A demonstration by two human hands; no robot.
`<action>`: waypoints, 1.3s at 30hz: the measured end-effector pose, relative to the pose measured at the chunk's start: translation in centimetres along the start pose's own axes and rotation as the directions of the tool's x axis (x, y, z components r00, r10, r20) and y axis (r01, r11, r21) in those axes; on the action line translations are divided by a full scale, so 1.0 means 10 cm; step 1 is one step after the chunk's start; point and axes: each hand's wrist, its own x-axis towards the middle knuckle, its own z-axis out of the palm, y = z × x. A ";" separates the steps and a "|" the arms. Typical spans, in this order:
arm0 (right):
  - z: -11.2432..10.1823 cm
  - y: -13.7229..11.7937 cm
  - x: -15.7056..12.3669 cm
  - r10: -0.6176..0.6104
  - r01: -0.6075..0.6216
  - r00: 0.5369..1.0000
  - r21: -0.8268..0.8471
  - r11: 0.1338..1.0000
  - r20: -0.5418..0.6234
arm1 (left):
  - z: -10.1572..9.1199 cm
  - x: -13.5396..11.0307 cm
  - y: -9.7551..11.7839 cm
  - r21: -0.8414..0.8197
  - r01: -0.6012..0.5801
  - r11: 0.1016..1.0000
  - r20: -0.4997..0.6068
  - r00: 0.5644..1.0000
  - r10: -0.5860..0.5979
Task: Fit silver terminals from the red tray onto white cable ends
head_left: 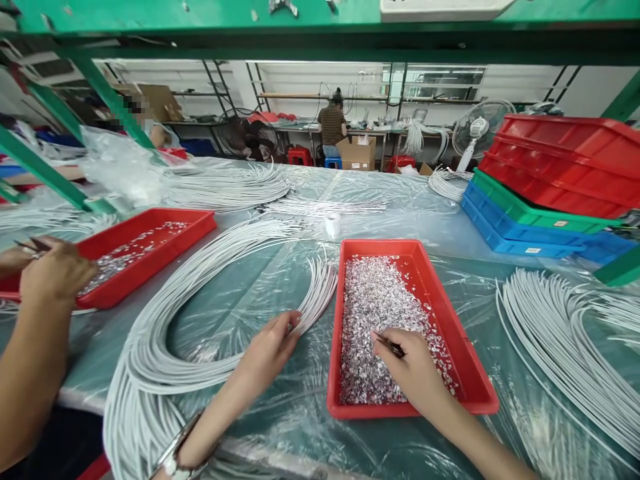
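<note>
My left hand (270,347), with a watch on its wrist, has its fingers closed around the end part of a looped bundle of light grey cables (155,333). The cable tips fan out beyond my fingers, close to the left wall of a red tray (463,333). In that tray lies a thick layer of small shiny metal pieces (380,300). Over them, my right hand (415,367) grips dark tweezers (391,345) that point down and left. Whether the tips hold a piece is too small to tell.
At left, a co-worker's hands (57,270) work over another red tray (160,257). More cable bundles lie at the back and right (560,347). Stacked red, green and blue trays (565,167) stand back right. A white roll (332,225) sits mid-table, under a green overhead shelf (250,20).
</note>
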 end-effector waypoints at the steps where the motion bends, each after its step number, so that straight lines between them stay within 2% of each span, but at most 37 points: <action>1: 0.00 0.00 0.00 -0.002 0.002 1.000 0.003 1.000 0.003 | 0.02 0.03 0.02 0.000 0.005 1.000 0.016 1.000 -0.005; 6: -0.02 0.00 0.01 -0.013 0.013 1.000 0.019 1.000 0.008 | 0.12 0.24 0.16 -0.037 0.032 0.999 0.086 0.996 -0.028; 10: -0.02 -0.01 0.02 -0.026 0.025 1.000 0.039 0.999 0.012 | 0.00 0.41 0.35 -0.131 0.008 0.991 0.144 0.989 0.011; 12: -0.03 -0.03 0.01 -0.026 0.025 1.000 0.052 0.998 0.014 | -0.11 0.46 0.45 -0.177 0.002 0.984 0.132 0.991 0.021; 16: -0.03 -0.05 0.01 -0.020 0.019 1.000 0.073 0.997 0.012 | -0.31 0.54 0.64 -0.236 0.003 0.972 0.035 0.999 0.006; 20: -0.01 -0.03 0.02 -0.016 0.016 1.000 0.087 0.996 0.002 | -0.42 0.59 0.86 -0.316 -0.031 0.948 0.008 0.999 0.036; 24: -0.01 -0.01 0.01 -0.009 0.011 1.000 0.108 0.994 -0.018 | -0.40 0.53 1.13 -0.422 -0.092 0.902 0.069 0.989 0.133; 28: -0.05 -0.05 0.01 0.021 -0.008 0.997 0.157 0.988 -0.080 | -0.32 0.35 1.29 -0.500 -0.117 0.858 0.151 0.964 0.219; 33: -0.10 -0.11 0.00 0.053 -0.019 0.992 0.290 0.957 -0.112 | -0.22 0.15 1.33 -0.542 -0.110 0.833 0.170 0.956 0.238; 39: -0.12 -0.13 -0.07 0.065 -0.038 0.996 0.381 0.924 -0.058 | -0.13 0.13 1.27 -0.638 -0.131 0.758 0.170 0.937 0.305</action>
